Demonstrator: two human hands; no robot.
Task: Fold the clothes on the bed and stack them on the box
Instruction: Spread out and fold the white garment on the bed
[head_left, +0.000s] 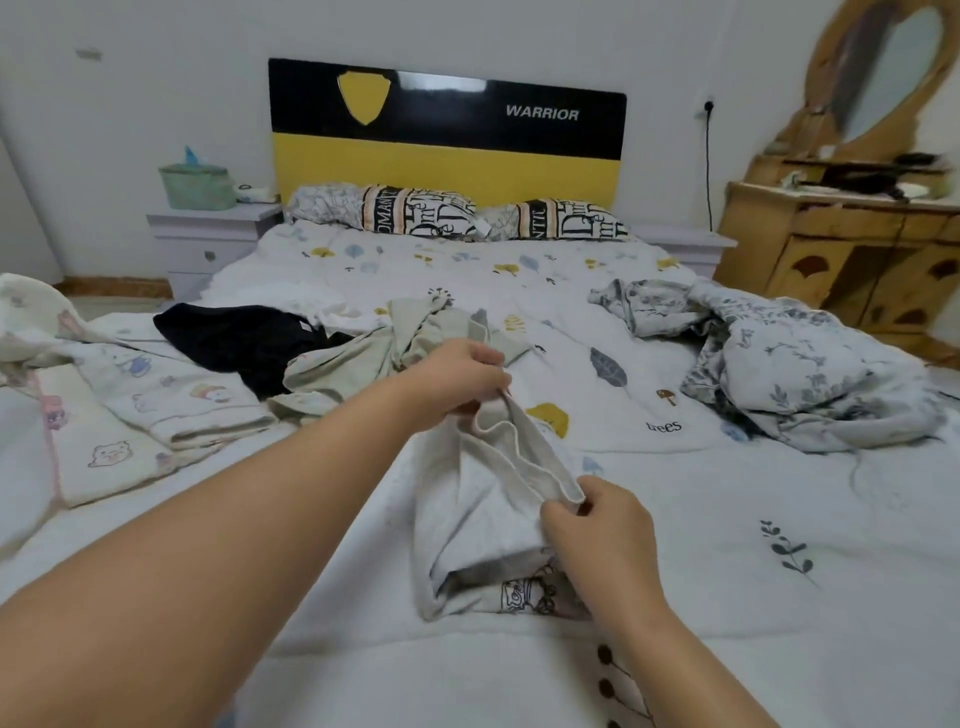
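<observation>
A pale grey-white garment (467, 525) with a black print near its lower edge lies bunched on the bed (753, 571) in front of me. My left hand (460, 376) grips its upper hem. My right hand (597, 525) pinches the same hem lower and to the right. Behind it lie a light green garment (358, 364), a black garment (244, 338) and a white garment (332, 312) in a loose pile. No box is in view.
A cartoon-print blanket (119, 415) lies folded at the left. A crumpled grey floral quilt (789, 364) sits at the right. Two pillows (415, 210) rest against the headboard. A nightstand (208, 234) stands at left, a wooden dresser (841, 249) at right.
</observation>
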